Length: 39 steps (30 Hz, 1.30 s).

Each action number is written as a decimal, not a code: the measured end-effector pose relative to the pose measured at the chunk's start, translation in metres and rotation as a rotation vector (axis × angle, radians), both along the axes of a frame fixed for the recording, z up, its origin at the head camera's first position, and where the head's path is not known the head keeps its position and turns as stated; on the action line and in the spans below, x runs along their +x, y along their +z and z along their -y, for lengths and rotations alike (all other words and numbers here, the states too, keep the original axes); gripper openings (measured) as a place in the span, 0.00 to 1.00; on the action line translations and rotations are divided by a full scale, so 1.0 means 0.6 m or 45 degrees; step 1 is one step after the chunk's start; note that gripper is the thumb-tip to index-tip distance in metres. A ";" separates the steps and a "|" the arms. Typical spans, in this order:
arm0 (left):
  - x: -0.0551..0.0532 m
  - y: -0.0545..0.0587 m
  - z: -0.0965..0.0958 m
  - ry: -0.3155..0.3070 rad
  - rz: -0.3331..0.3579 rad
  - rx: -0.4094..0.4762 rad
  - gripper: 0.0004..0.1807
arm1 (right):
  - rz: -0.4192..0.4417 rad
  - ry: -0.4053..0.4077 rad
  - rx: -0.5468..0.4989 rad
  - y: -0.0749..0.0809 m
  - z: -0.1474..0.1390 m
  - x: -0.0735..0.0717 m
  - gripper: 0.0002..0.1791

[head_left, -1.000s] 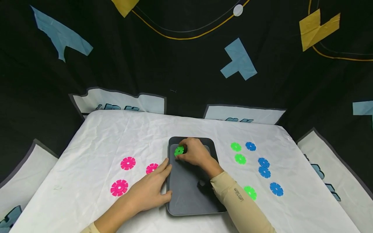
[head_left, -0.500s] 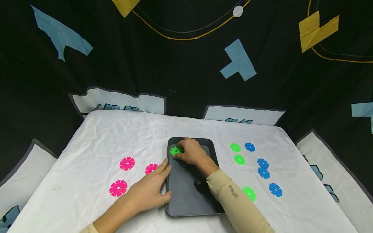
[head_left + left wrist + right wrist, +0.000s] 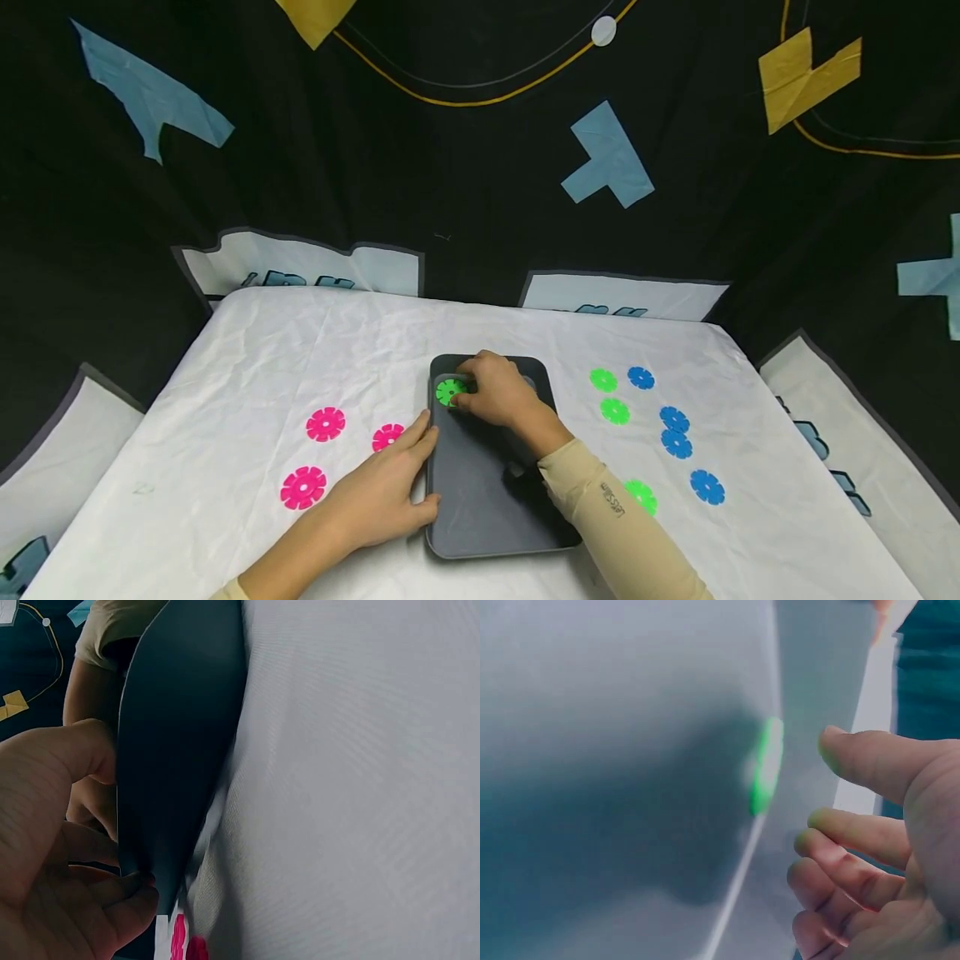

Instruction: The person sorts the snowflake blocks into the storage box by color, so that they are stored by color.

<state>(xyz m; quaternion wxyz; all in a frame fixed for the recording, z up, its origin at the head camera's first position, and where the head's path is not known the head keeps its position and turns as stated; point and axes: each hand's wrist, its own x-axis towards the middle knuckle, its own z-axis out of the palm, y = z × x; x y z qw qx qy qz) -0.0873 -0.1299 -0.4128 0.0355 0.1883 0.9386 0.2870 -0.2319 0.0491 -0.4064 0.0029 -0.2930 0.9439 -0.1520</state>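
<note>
A dark grey rectangular tray (image 3: 476,521) lies on the white-covered table. Inside its far left corner rests a bright green notched disc (image 3: 448,392), seen edge-on in the right wrist view as a green strip (image 3: 766,766). Above the tray floor, my right hand (image 3: 501,392) is just beside this disc. In the right wrist view the thumb and fingers stand apart, with a gap between them and the disc. My left hand (image 3: 382,498) touches the tray's left side with fairly straight fingers and thumb; the left wrist view shows them against the tray wall (image 3: 180,712).
Several pink notched discs (image 3: 303,487) lie left of the tray, one partly behind the left hand. On the right are green discs (image 3: 615,412) and several blue discs (image 3: 707,487). A black curtain (image 3: 450,183) hangs behind the table.
The green disc has moved slightly left into the tray's corner and gone from tilted to lying flatter. My right hand has let go of it. The left hand stays at the tray's side.
</note>
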 end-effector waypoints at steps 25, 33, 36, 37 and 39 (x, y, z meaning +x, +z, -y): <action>0.005 -0.004 -0.003 0.036 -0.023 -0.002 0.44 | -0.070 -0.158 -0.198 0.049 -0.140 0.034 0.24; 0.004 -0.004 -0.004 0.032 -0.040 -0.005 0.44 | -0.079 -0.276 -0.221 0.038 -0.189 0.037 0.23; 0.003 -0.004 -0.003 0.033 -0.040 -0.002 0.44 | -0.083 -0.304 -0.227 0.034 -0.207 0.038 0.23; 0.003 -0.003 -0.003 0.033 -0.038 -0.002 0.44 | -0.084 -0.311 -0.228 0.032 -0.212 0.038 0.23; 0.003 -0.003 -0.003 0.032 -0.032 0.000 0.44 | -0.091 -0.324 -0.221 0.028 -0.224 0.039 0.23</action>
